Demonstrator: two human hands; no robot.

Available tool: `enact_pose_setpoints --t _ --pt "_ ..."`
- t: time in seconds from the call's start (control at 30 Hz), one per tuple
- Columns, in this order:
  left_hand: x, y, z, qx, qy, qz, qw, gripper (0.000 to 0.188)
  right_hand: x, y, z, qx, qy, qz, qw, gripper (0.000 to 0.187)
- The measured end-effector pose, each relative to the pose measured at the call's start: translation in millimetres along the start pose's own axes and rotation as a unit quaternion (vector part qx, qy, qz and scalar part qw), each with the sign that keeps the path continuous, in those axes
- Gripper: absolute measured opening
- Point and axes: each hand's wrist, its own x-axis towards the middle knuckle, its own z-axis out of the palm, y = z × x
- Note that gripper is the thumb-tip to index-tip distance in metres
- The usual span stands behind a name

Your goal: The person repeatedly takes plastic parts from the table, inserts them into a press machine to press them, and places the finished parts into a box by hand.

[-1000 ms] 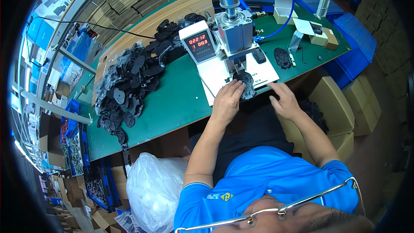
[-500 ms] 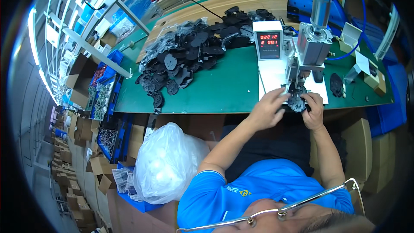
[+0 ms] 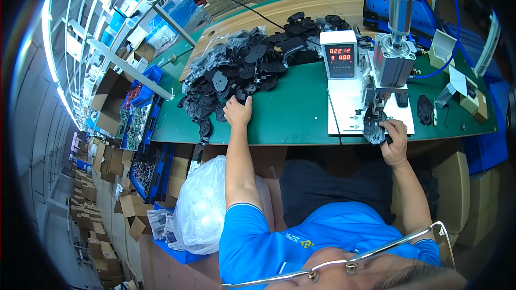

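My right hand [image 3: 396, 140] grips the edge of a dark oval plastic part [image 3: 374, 125], which sits under the head of a bench press [image 3: 396, 59] on its white base plate [image 3: 344, 114]. Out to the left, my left hand [image 3: 238, 111] is at the near edge of a heap of flat black plastic parts [image 3: 252, 64]. Its fingers are closed around a piece there; the fingertips partly hide that piece. Beside the press stands a white counter box [image 3: 339, 56] with a lit red display.
A loose black part [image 3: 424, 109] and small open boxes [image 3: 442, 47] lie right of the press. Blue bins of small components [image 3: 135, 123] stand off the table's left end. Below is a white plastic bag [image 3: 200, 209]. A black cable crosses the green tabletop [image 3: 293, 113].
My left hand has left the press and swung left to the heap. My right hand stays at the dark part under the press. The whole view has shifted slightly.
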Motion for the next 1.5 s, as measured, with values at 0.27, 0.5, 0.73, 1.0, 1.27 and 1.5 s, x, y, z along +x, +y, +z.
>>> enact_pose_setpoints --t 0.27,0.5,0.73,1.0,1.27,1.5 --pt "-32 13 -12 -0.091 -0.078 0.081 0.989 0.083 0 1 -2 -0.003 -0.002 0.006 1.000 0.049" --pt "-11 9 -15 -0.139 -0.109 0.067 0.982 0.099 -3 -4 -5 -0.003 -0.005 0.020 1.000 0.051" --pt "3 4 -20 -0.185 -0.067 0.107 0.975 0.074 -5 4 2 0.008 -0.003 0.027 1.000 0.055" --pt "-49 3 -44 -0.296 -0.084 0.149 0.940 0.029 0 0 -2 -0.013 0.008 0.004 1.000 0.044" --pt "-195 116 -67 -0.524 -0.250 0.177 0.795 0.019 5 4 -12 0.280 0.059 0.183 0.940 0.033" --pt "-239 228 -74 -0.328 0.009 0.599 0.731 0.054 -71 -5 -92 0.165 0.063 0.186 0.967 0.039"
